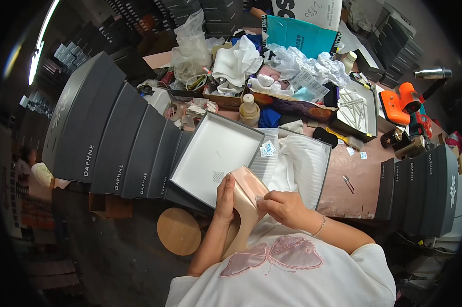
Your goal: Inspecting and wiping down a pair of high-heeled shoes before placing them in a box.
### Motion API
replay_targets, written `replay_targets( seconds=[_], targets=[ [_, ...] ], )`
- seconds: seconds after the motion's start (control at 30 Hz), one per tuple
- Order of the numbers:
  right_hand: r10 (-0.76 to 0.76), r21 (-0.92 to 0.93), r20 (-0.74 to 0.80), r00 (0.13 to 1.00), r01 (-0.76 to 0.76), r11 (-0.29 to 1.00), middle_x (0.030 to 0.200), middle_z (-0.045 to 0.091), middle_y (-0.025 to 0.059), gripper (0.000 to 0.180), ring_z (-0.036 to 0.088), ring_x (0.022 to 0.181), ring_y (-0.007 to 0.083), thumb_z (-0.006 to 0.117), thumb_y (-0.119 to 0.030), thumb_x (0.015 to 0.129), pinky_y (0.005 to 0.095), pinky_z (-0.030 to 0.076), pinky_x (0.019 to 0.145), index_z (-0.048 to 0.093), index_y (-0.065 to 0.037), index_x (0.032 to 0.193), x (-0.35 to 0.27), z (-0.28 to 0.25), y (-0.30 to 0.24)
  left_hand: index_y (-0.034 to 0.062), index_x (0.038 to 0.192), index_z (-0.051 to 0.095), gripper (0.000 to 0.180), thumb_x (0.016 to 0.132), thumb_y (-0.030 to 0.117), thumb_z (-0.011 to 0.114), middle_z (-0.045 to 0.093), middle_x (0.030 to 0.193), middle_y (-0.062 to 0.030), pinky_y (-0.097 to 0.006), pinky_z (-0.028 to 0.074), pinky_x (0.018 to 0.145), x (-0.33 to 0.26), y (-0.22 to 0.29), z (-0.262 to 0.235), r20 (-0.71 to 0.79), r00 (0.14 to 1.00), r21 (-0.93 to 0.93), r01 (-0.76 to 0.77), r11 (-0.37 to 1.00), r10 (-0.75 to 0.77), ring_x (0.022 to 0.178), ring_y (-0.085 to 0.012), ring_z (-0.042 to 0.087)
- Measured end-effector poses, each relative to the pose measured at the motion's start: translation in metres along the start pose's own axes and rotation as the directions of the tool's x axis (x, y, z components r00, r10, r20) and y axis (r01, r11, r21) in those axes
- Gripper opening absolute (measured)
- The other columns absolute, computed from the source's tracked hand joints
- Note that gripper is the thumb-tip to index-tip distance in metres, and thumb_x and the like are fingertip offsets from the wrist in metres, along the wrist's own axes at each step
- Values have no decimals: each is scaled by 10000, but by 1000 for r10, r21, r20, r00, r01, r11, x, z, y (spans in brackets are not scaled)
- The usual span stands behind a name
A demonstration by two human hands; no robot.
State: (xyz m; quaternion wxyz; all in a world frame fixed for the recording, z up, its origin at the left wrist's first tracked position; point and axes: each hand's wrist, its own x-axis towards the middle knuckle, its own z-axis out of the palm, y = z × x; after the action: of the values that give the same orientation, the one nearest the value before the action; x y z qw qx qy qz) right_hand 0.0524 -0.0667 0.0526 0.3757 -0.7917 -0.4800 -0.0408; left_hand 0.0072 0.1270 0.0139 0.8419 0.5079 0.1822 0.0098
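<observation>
In front of my chest I hold a beige and pale pink shoe (247, 209), its glossy pink end pointing away from me. My left hand (224, 198) is closed round its left side. On the right side, my right hand (279, 205) pinches the shoe's edge with bent fingers; whether something small is between them I cannot make out. Just beyond my left hand lies an empty shoebox lid or tray (218, 156), grey outside and white inside. Beside it, an open shoebox (320, 192) holds white tissue and padded wrapping (301, 161), with small printed packets (267, 149) on top.
Stacks of dark grey shoeboxes stand left (105, 123) and right (420, 192). On the pink table (338, 192) lie tweezers (348, 183) and a yellow brush (349, 141). A bottle (249, 110), crumpled plastic (191, 48) and an orange tool (394, 107) stand farther back. A round stool (178, 231) is below left.
</observation>
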Motion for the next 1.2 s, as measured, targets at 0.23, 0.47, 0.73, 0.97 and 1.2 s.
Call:
replay_targets(
  seconds=[0.23, 0.47, 0.73, 0.97, 1.2],
  targets=[
    [18, -29, -117, 993, -21, 999, 834, 627, 37, 258, 632, 660, 203, 696, -74, 718, 298, 509, 530, 672, -95, 974, 3, 14, -5, -7, 1161, 557, 424, 966, 367, 517, 614, 1064, -95, -279, 491, 830, 4, -11, 2, -73, 997, -14, 0, 1000, -1, 965, -180, 609],
    [-15, 130, -77, 997, 25, 991, 853, 623, 49, 277, 631, 670, 196, 711, -39, 738, 303, 514, 544, 671, -73, 1011, -43, 16, -6, -15, 1160, 551, 518, 909, 438, 534, 616, 1053, -150, -347, 521, 819, 11, -5, -8, -119, 964, -253, 201, 946, -236, 950, -238, 624],
    [112, 135, -175, 978, -89, 987, 864, 628, 57, 330, 639, 680, 201, 705, -5, 739, 301, 526, 558, 661, -60, 1061, -19, 16, -3, -9, 1158, 552, 516, 898, 436, 541, 611, 1049, -146, -351, 519, 826, 19, -11, -11, -131, 955, -283, 223, 933, -268, 947, -243, 622],
    [59, 34, -166, 984, -54, 998, 833, 617, 31, 288, 625, 648, 212, 691, -56, 699, 312, 512, 528, 658, -92, 984, -11, 24, -4, -13, 1160, 550, 524, 899, 441, 529, 610, 1059, -154, -354, 521, 826, 16, -10, -12, -108, 954, -341, 229, 912, -280, 950, -246, 624],
    [74, 0, -158, 985, -75, 997, 800, 601, 45, 211, 620, 650, 218, 685, -72, 717, 316, 508, 547, 648, -81, 925, -7, 19, -5, -25, 1167, 547, 525, 904, 428, 512, 611, 1056, -161, -344, 526, 816, 17, -16, -16, -107, 971, -271, 179, 946, -214, 942, -246, 629]
  ],
)
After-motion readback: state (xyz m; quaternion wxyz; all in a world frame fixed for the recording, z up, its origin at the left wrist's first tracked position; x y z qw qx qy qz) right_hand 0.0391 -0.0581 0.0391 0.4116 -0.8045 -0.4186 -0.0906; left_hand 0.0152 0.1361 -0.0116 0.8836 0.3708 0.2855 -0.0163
